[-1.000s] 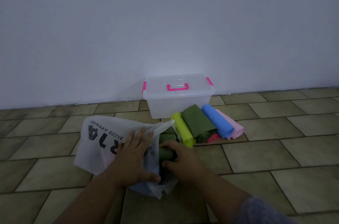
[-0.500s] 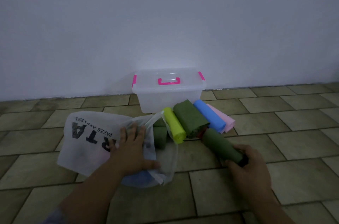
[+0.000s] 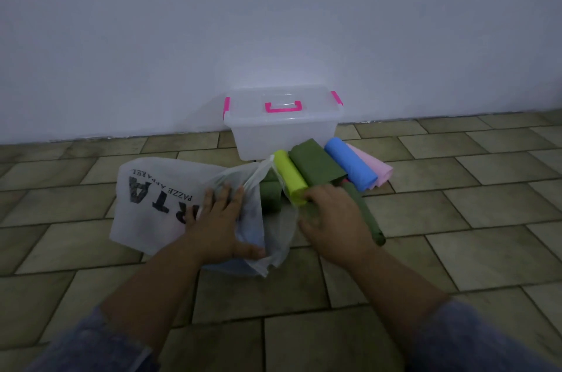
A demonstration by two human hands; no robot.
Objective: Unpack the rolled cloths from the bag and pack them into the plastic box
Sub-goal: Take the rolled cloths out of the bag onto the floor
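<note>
Right hand (image 3: pixel 333 219) has let go, fingers loose and empty, and swings back toward the bag (image 3: pixel 146 213). The dark green roll (image 3: pixel 366 216) now lies on the floor (image 3: pixel 456 219) in front of the plastic box (image 3: pixel 282 134), its lid on. Left hand (image 3: pixel 217 222) presses flat on the bag, and a green roll (image 3: pixel 270 196) is still inside, so the unpacking isn't done.

one plastic box (image 3: pixel 282 134), with one pink handle (image 3: pixel 283 107) and two pink latches (image 3: pixel 226 105). one white bag (image 3: pixel 146 219), in front of the box and to its left.

rolled cloths in a row just in front of the box, four: one yellow roll (image 3: pixel 289 181), one wide dark green roll (image 3: pixel 316 164), one blue roll (image 3: pixel 349 164), one pale pink roll (image 3: pixel 372 166). one deep pink roll (image 3: pixel 345 181), mostly hidden under that row. one narrow dark green roll (image 3: pixel 369 219), farther out from the box.

inside the bag: at least one green roll (image 3: pixel 270 198); a second cannot be confirmed.

hands: two.
</note>
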